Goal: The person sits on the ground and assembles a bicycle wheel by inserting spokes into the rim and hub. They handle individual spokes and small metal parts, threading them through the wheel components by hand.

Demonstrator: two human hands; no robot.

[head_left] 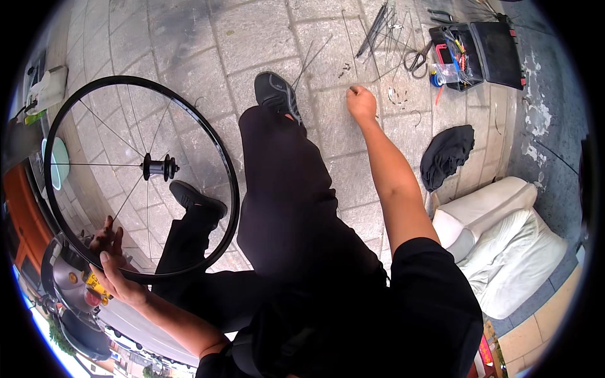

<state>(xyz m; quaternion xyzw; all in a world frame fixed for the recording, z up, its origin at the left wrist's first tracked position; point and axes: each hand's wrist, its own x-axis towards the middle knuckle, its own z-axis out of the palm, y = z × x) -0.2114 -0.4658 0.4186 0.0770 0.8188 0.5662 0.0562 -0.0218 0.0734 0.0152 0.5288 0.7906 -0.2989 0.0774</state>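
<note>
A black bicycle wheel (pixel 234 179), with a black hub (pixel 156 167) and a few thin spokes fitted, stands in front of me at the left. At its lower left my left hand (pixel 120 277) grips the rim, the fingers reaching inside it. My right hand (pixel 360 104) is stretched forward, low over the paving, its fingers closed; whatever they hold, if anything, is hidden. Small metal bits (pixel 397 96) lie scattered just to its right. Beyond it are loose spokes (pixel 373 31) in a bundle and strewn about.
Scissors (pixel 417 62) lie beside an open black toolbox (pixel 498 53) with pliers (pixel 441 16) behind. A black cloth (pixel 447 157) and a white cushion (pixel 520 264) are at right. At left stand a pale green basin (pixel 58 164) and a parked motor scooter (pixel 69 283).
</note>
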